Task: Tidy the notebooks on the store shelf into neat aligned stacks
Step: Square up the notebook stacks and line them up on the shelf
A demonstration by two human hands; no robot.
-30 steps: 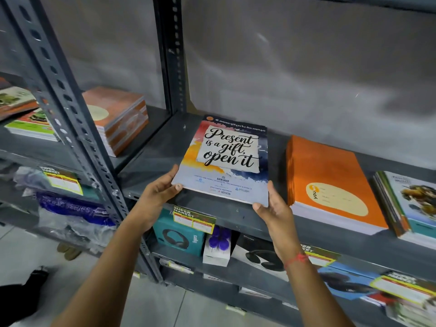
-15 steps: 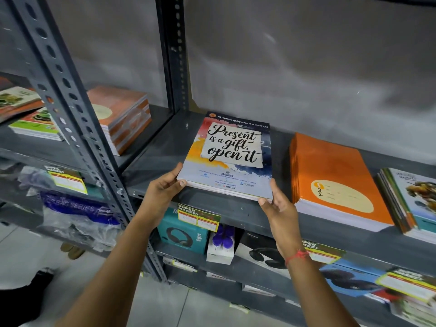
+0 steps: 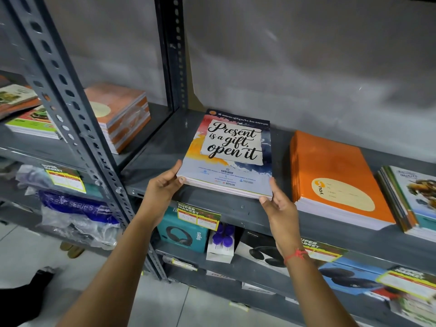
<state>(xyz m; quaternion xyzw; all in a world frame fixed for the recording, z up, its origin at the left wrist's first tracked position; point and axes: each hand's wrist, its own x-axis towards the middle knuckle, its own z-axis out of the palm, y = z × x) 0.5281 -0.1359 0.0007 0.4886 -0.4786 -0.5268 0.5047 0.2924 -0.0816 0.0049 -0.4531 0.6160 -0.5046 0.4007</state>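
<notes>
On shelf (image 3: 151, 166): two hands (image 3: 162, 190) at one notebook stack (image 3: 230, 154).

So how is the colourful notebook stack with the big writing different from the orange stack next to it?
The colourful stack has painted splashes and big black script; the orange stack is plain orange with a pale oval label. The left hand and right hand hold the colourful stack's near corners; nobody touches the orange stack. The orange stack looks thicker. Both lie flat on the same grey shelf, covers up.
</notes>
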